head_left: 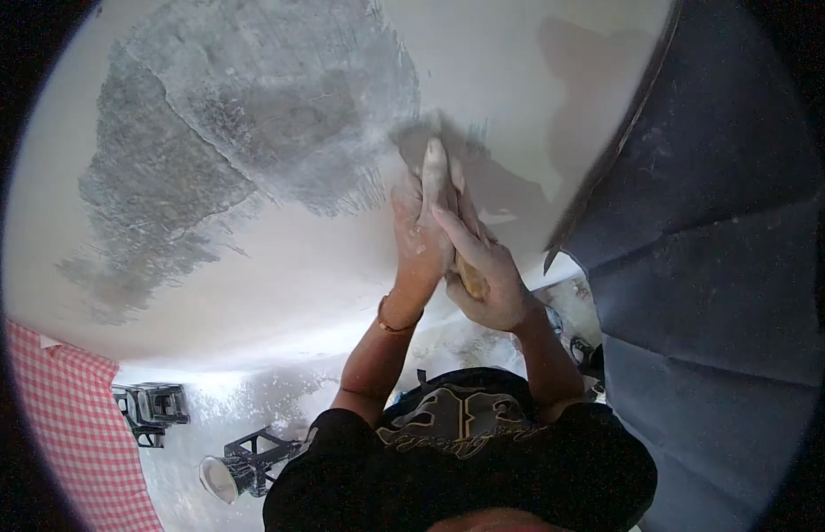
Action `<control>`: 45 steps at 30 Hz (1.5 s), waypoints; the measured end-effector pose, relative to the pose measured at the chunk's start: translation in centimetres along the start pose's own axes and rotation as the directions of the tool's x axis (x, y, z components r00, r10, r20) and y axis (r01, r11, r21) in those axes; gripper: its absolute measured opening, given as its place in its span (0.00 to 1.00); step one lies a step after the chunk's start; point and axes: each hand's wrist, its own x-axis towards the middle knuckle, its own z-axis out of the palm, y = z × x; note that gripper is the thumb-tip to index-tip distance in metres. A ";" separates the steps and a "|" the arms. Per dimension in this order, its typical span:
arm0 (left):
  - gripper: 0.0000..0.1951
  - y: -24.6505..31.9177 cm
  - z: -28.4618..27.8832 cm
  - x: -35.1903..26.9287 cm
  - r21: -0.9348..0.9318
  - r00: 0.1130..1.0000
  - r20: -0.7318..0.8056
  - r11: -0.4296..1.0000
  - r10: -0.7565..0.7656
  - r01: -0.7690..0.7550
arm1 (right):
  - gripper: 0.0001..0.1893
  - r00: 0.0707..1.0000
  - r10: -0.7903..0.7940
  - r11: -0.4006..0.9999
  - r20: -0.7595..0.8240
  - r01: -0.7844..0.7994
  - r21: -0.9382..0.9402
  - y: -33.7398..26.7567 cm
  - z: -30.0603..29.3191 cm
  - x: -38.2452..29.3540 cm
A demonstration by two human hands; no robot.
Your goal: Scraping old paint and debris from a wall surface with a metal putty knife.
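Both hands are together on a scraper against a pale wall (306, 266). My right hand (495, 282) wraps around its yellowish wooden handle (472, 279). Pressed alongside it, my left hand (422, 226) has its fingers stretched towards the blade (412, 147). The blade looks blurred and dusty, and the fingers cover part of it. White dust coats both hands. Up and to the left of the blade spreads a rough grey patch (299, 100) with ragged edges and a crack-like line through it.
A dark creased sheet (711, 286) hangs along the right. Red-and-white checked cloth (86, 419) is at lower left. On the white-spattered floor (213, 412) stand black stools (156, 405), a black frame (256, 452) and a pale-rimmed container (219, 480).
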 end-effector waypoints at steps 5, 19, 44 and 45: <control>0.20 0.5 -0.5 2.3 0.103 0.975 0.009 0.970 0.220 -0.220 | 0.49 0.999 -0.053 0.998 0.009 0.054 -0.042 0.6 -0.2 1.2; 0.23 2.9 1.1 3.5 0.082 0.996 -0.050 0.994 0.073 -0.069 | 0.45 0.990 -0.092 0.975 -0.106 0.111 0.192 0.6 -0.7 3.2; 0.21 3.3 1.5 3.9 0.214 0.969 0.002 0.946 0.248 -0.243 | 0.49 0.995 -0.067 0.892 -0.073 0.093 0.442 0.0 -1.1 3.1; 0.21 3.1 1.5 4.8 0.354 0.907 0.024 0.845 0.420 -0.400 | 0.49 0.992 -0.092 0.900 -0.081 0.118 0.419 0.2 -1.2 3.3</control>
